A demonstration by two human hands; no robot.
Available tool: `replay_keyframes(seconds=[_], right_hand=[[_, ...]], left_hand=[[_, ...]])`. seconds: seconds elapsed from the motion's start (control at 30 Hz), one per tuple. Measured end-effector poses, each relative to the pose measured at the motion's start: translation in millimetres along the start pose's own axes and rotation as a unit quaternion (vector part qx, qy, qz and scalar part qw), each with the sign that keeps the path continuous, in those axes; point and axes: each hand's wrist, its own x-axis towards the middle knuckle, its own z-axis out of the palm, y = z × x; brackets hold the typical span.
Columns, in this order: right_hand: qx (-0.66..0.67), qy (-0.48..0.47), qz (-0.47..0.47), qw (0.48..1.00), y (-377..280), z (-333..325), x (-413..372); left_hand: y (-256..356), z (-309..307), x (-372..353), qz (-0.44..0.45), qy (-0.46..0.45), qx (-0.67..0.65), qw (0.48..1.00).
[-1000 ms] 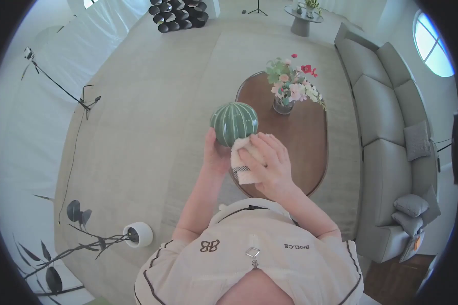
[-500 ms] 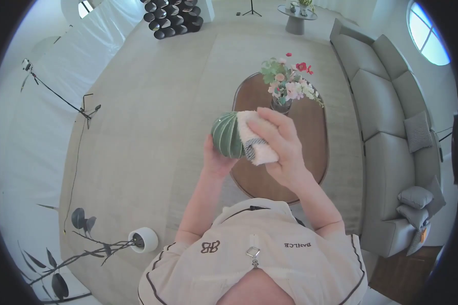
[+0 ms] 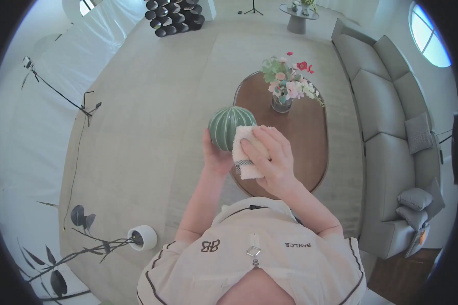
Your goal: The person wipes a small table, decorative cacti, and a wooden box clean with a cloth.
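My left hand grips a round, ribbed green ceramic ornament from below and holds it up in front of my chest. My right hand presses a folded white cloth against the ornament's right side. The cloth has a dark checked band near its lower edge. Both hands hover over the near left end of an oval wooden coffee table.
A glass vase of pink, red and white flowers stands on the table. A grey sectional sofa with cushions runs along the right. A white pot with dark branches sits on the carpet at lower left. Light stands line the left wall.
My right hand slid the cloth up over the ornament's top and right side, then back down to its lower right. The left hand kept hold of the ornament.
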Motion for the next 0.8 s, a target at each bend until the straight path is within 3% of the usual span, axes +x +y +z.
replay_keyframes(seconds=[0.3,0.4,0.5,0.6,0.7,0.8], right_hand=[[0.008,-0.005,-0.008,1.000,-8.4,6.2,-11.9],[0.203,-0.015,0.043,0.978,-6.3,-3.2,-6.7],[0.209,0.017,0.109,0.972,-0.8,-20.3,12.1],[0.166,-0.008,0.114,0.979,9.5,-24.6,25.4],[0.159,-0.065,0.105,0.979,12.2,-19.5,25.5],[0.103,-0.049,0.079,0.990,7.0,-13.1,20.0]], left_hand=[[7.1,7.0,-4.7,-0.087,-0.048,-0.134,0.986],[10.2,7.1,-5.0,-0.081,-0.098,-0.130,0.983],[13.6,4.5,-10.2,-0.049,-0.047,-0.071,0.995],[11.6,3.2,-16.5,-0.040,0.002,0.021,0.999],[12.3,-3.5,-15.7,-0.052,0.007,0.036,0.998],[15.6,-1.5,-13.9,-0.046,-0.002,0.029,0.999]])
